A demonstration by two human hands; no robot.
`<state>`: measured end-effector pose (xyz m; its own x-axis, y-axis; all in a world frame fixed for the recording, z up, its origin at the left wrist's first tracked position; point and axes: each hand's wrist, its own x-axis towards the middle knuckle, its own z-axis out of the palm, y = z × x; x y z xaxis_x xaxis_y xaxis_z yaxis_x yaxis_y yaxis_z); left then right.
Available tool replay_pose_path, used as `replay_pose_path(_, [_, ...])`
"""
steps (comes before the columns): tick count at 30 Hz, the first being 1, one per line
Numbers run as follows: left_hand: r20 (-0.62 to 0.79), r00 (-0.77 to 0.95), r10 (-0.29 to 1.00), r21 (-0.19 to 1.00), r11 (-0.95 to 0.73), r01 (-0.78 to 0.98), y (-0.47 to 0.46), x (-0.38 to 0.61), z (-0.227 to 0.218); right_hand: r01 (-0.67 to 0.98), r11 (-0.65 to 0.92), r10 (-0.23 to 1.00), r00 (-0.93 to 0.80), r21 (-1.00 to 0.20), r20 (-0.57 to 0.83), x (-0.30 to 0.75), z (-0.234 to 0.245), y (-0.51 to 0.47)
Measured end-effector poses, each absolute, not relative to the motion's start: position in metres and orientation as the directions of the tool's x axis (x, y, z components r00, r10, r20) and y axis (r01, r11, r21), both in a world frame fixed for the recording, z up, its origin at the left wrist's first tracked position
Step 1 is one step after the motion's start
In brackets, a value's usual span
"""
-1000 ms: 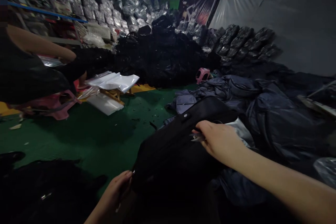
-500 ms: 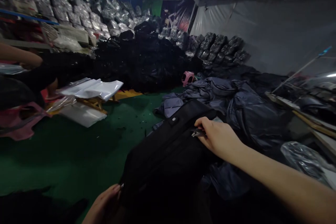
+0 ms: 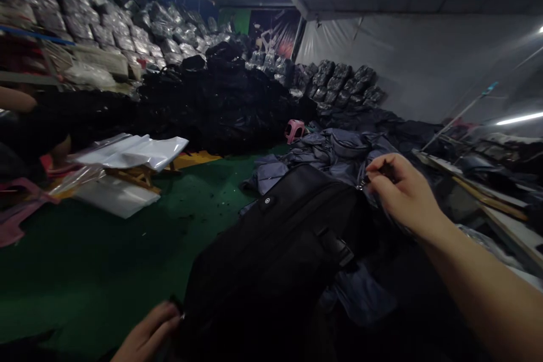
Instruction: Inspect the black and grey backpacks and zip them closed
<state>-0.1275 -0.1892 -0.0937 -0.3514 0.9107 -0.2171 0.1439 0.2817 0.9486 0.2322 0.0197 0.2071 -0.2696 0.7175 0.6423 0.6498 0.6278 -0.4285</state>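
Note:
A black bag (image 3: 271, 226) lies tilted across the middle, with a small round white emblem near its upper edge and a black side-release buckle (image 3: 339, 249) on its side. My left hand (image 3: 150, 331) is closed at the bag's lower left end, pinching its edge beside a small shiny spot. Above the bag's far right end, my right hand (image 3: 401, 189) is closed on a small dark piece with a shiny metal tip (image 3: 362, 184); its exact kind is unclear. The bag's lower part fades into shadow.
Dark blue-grey bags (image 3: 339, 147) are heaped behind and right. A large black pile (image 3: 216, 102) stands farther back. Clear plastic sheets (image 3: 131, 153) rest on a low wooden stand at left, near another person's arm (image 3: 17, 100). A pink stool (image 3: 294, 131) stands beyond the green floor (image 3: 203, 203).
My right hand has moved right along the bag to its far end, uncovering the buckle. My left hand stays at the lower left end. The whole view has shifted slightly.

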Motion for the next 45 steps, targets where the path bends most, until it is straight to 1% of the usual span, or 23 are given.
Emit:
replay_pose_path(1, [-0.102,-0.315,0.944,0.938,0.197,0.285,-0.182,-0.127,-0.077,0.573,0.649,0.722,-0.257,-0.5,0.642,0.231,0.207,0.013])
replay_pose_path(2, [0.007,-0.319,0.948,0.92,0.118,0.374,-0.174,-0.123,-0.057,0.503,0.659,0.729,-0.24,-0.56,0.641,0.229,0.206,0.007])
replay_pose_path(4, [0.194,-0.251,0.948,0.889,-0.062,0.454,-0.157,-0.107,-0.009,0.398,0.658,0.743,-0.211,-0.639,0.635,0.225,0.206,-0.004])
replay_pose_path(6, [0.302,-0.155,0.941,0.861,-0.199,0.468,-0.141,-0.083,0.038,0.357,0.643,0.761,-0.201,-0.677,0.617,0.222,0.206,-0.011])
replay_pose_path(7, [0.311,-0.117,0.943,0.86,-0.228,0.456,-0.134,-0.07,0.058,0.346,0.634,0.77,-0.198,-0.691,0.607,0.221,0.206,-0.014])
replay_pose_path(9, [0.266,-0.077,0.961,0.883,-0.211,0.418,-0.12,-0.049,0.087,0.324,0.618,0.784,-0.192,-0.716,0.59,0.22,0.206,-0.019])
replay_pose_path(11, [0.152,-0.052,0.987,0.917,-0.122,0.379,-0.107,-0.035,0.101,0.306,0.61,0.791,-0.179,-0.731,0.585,0.221,0.207,-0.024])
replay_pose_path(14, [-0.039,-0.005,0.999,0.953,0.039,0.301,-0.091,-0.027,0.103,0.287,0.601,0.799,-0.17,-0.746,0.578,0.223,0.206,-0.031])
replay_pose_path(16, [-0.091,0.012,0.996,0.959,0.084,0.271,-0.086,-0.027,0.101,0.275,0.586,0.81,-0.182,-0.762,0.557,0.225,0.206,-0.034])
replay_pose_path(18, [-0.05,-0.004,0.999,0.956,0.049,0.288,-0.085,-0.03,0.1,0.269,0.576,0.818,-0.189,-0.772,0.544,0.225,0.206,-0.037])
replay_pose_path(21, [0.073,-0.103,0.992,0.915,-0.026,0.402,-0.088,-0.049,0.097,0.262,0.562,0.827,-0.15,-0.784,0.542,0.223,0.207,-0.039])
replay_pose_path(23, [0.127,-0.238,0.963,0.859,0.013,0.512,-0.088,-0.075,0.089,0.259,0.541,0.839,-0.107,-0.8,0.533,0.222,0.207,-0.04])
replay_pose_path(25, [0.153,-0.391,0.907,0.774,0.136,0.618,-0.084,-0.111,0.073,0.251,0.533,0.844,-0.089,-0.808,0.53,0.222,0.207,-0.041])
replay_pose_path(27, [0.17,-0.496,0.852,0.653,0.28,0.704,-0.079,-0.148,0.053,0.23,0.538,0.842,-0.103,-0.811,0.53,0.222,0.206,-0.041])
replay_pose_path(29, [0.131,-0.547,0.826,0.507,0.418,0.753,-0.074,-0.173,0.037,0.202,0.544,0.839,-0.12,-0.814,0.531,0.222,0.204,-0.041])
replay_pose_path(31, [0.13,-0.532,0.836,0.444,0.431,0.786,-0.073,-0.178,0.031,0.188,0.543,0.84,-0.11,-0.819,0.532,0.221,0.204,-0.04])
replay_pose_path(32, [0.175,-0.487,0.856,0.455,0.368,0.811,-0.073,-0.172,0.033,0.185,0.54,0.841,-0.099,-0.821,0.532,0.221,0.204,-0.041])
replay_pose_path(33, [0.254,-0.415,0.874,0.485,0.256,0.836,-0.075,-0.161,0.037,0.185,0.538,0.843,-0.086,-0.823,0.531,0.22,0.204,-0.041])
replay_pose_path(35, [0.463,-0.217,0.86,0.524,-0.068,0.849,-0.081,-0.131,0.054,0.19,0.525,0.85,-0.06,-0.83,0.524,0.219,0.206,-0.042])
replay_pose_path(36, [0.538,-0.111,0.836,0.525,-0.23,0.819,-0.085,-0.115,0.063,0.193,0.521,0.852,-0.05,-0.832,0.522,0.219,0.207,-0.043])
replay_pose_path(38, [0.578,0.068,0.813,0.51,-0.425,0.748,-0.094,-0.087,0.081,0.2,0.522,0.85,-0.035,-0.829,0.526,0.219,0.208,-0.044])
replay_pose_path(41, [0.543,0.244,0.804,0.464,-0.529,0.71,-0.108,-0.065,0.097,0.202,0.527,0.846,-0.038,-0.825,0.531,0.219,0.209,-0.045])
replay_pose_path(45, [0.523,0.314,0.793,0.373,-0.544,0.752,-0.115,-0.057,0.101,0.212,0.533,0.841,-0.032,-0.819,0.54,0.219,0.209,-0.046])
